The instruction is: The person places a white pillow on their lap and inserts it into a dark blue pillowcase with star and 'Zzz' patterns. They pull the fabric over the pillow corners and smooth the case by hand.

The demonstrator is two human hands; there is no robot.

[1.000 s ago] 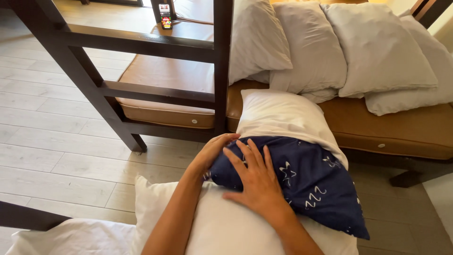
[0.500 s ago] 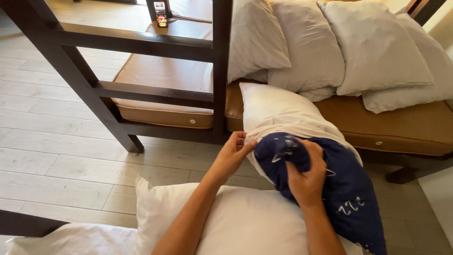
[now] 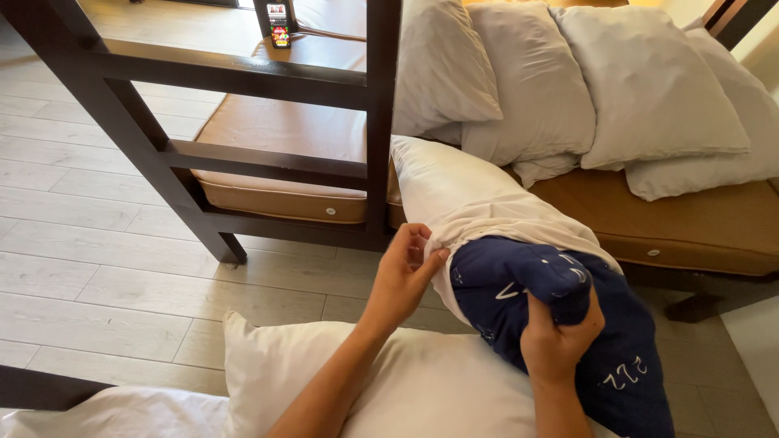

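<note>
R hand (image 3: 560, 341) grips bunched navy pillow (image 3: 568, 324), L hand (image 3: 402, 272) pinches white case (image 3: 487, 215) edge. Pillow's top end sits inside case, rest sticks out, by the bench (image 3: 690, 219) w/ pillows.

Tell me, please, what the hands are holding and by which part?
The left hand pinches the open edge of the white pillowcase; the right hand grips a bunched end of the dark blue patterned pillow going into it.
</note>
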